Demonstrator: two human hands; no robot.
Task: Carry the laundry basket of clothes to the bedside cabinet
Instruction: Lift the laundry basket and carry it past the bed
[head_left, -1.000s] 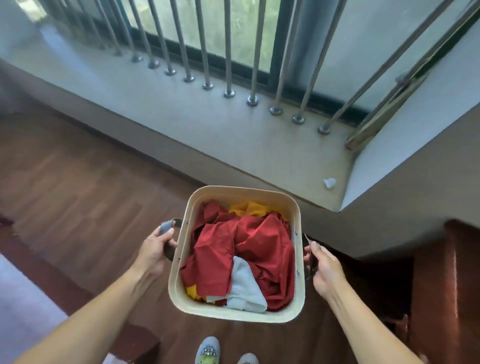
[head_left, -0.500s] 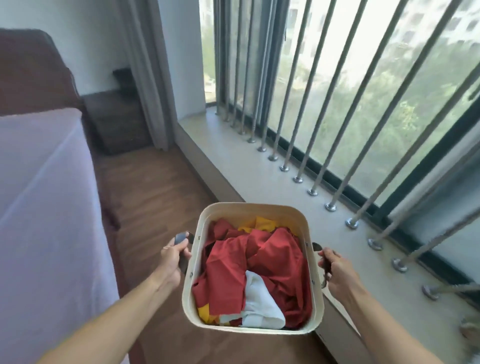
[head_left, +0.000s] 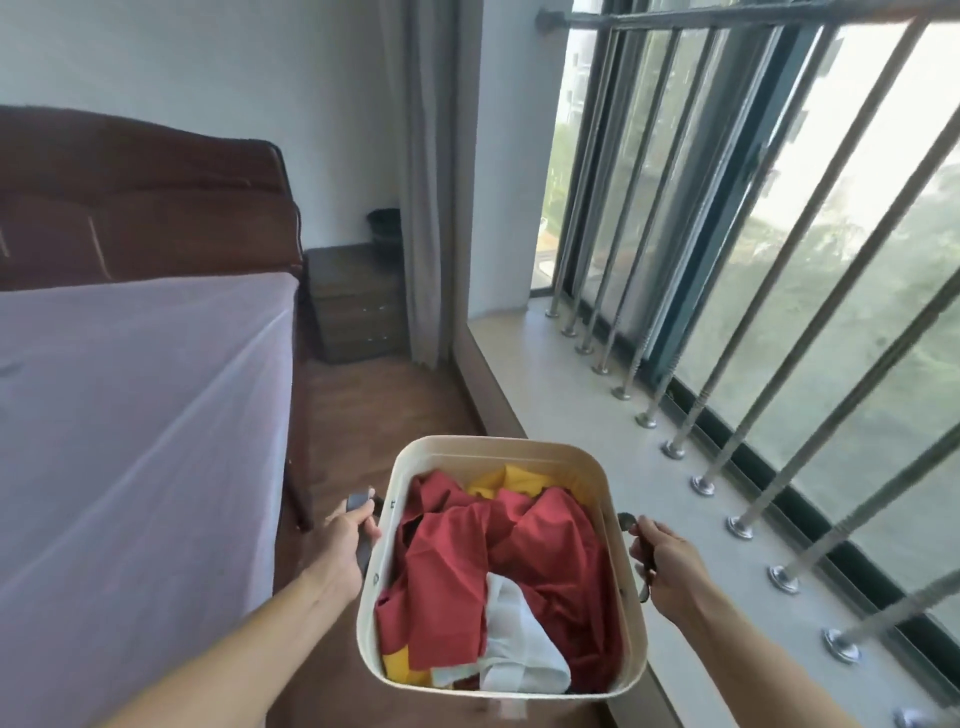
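Note:
A cream laundry basket hangs in front of me above the wooden floor, filled with red, yellow and white clothes. My left hand grips the dark handle on the basket's left side. My right hand grips the dark handle on its right side. The dark wooden bedside cabinet stands at the far end of the aisle, against the wall between the bed's headboard and the curtain. A small dark bin sits on top of it.
A bed with a pale sheet and dark headboard fills the left. A stone window ledge with metal bars runs along the right. A grey curtain hangs by the cabinet. A narrow strip of wooden floor leads ahead.
My view has swung left and up, from the window corner to the aisle beside the bed. The cabinet and headboard have come into sight. Both hands keep hold of the basket handles.

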